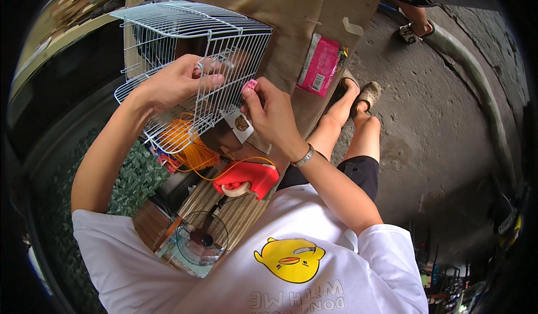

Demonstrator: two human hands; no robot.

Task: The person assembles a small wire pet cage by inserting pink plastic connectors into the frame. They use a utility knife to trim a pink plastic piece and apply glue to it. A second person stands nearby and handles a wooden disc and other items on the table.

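A white wire cage (190, 21) stands on the cardboard-covered table at the upper left, its wire panels forming an open-sided box. My left hand (178, 83) reaches in among the bars, fingers closed on a small clear piece (227, 65) at the inner side of the front panel. Its exact kind is hard to make out. Just outside that panel, my right hand (270, 111) pinches a small pink plastic piece (250, 85) between thumb and fingers. The two hands face each other across the bars. Below the right hand sits a white container of brown pellets (241, 124).
A pink packet (319, 66) lies near the table's right edge. Nearer me are an orange cord bundle (189, 146), a red tape dispenser (258, 176) and a small fan (203, 240). Green leaves (134, 182) fill the lower left. Another person's foot (413, 32) is at the upper right.
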